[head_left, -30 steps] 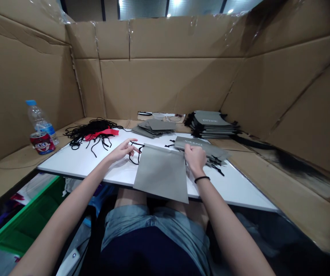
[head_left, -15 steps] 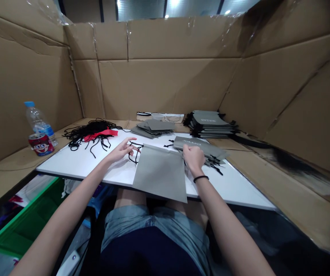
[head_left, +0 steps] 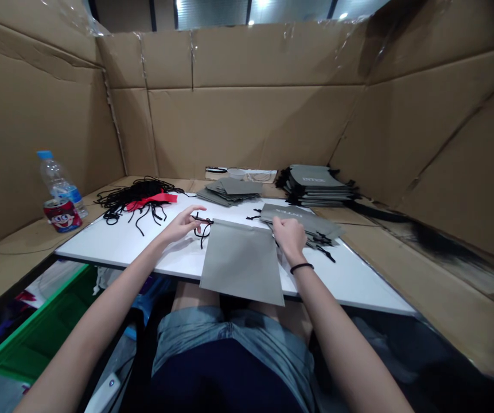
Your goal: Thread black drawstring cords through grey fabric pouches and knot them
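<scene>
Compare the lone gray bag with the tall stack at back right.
The lone gray bag is one flat layer; the tall stack is many piled bags. The lone bag overhangs the table's front edge; the stack sits far back. The stack shows lettering and black cords; the lone bag neither. Both are gray.

**Wristband** (head_left: 302, 267): one, thin, black, plain, worn on the right wrist.
**Shorts** (head_left: 195, 332): faded grey-blue denim, light wash, mottled across both legs; hems end on the bare thighs.
**Dark navy garment** (head_left: 221, 381): soft fabric at the body's front, lying over the top of the shorts; no marking visible.
**Left hand** (head_left: 180, 226) and **right hand** (head_left: 290, 239): bare, as are both **forearms** (head_left: 117, 287).
</scene>
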